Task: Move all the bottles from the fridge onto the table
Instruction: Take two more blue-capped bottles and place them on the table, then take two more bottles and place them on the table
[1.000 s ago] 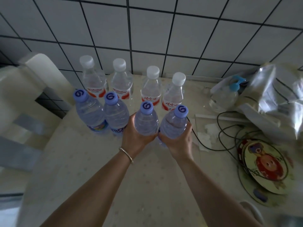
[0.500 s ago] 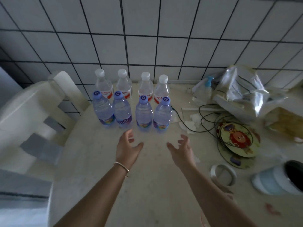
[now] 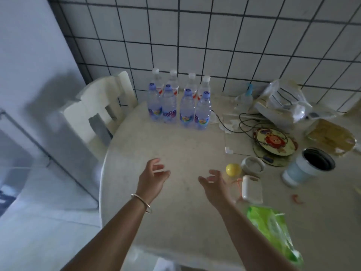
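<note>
Since a second ago both hands have let go of the two front bottles and drawn back toward the near side of the table (image 3: 175,222): the left hand (image 3: 151,178) and the right hand (image 3: 214,185) now hover above its bare middle, fingers loosely spread and holding nothing. The view has also pulled away, bringing a yellow ball (image 3: 233,169) and a green packet (image 3: 273,227) into sight. The bottles stand upright at the far edge against the tiled wall (image 3: 214,45), well apart from the hands: a front row of four purple-capped bottles (image 3: 178,108) with colourful labels, and behind it four white-capped bottles (image 3: 181,81), whose labels look red, though they are mostly hidden.
</note>
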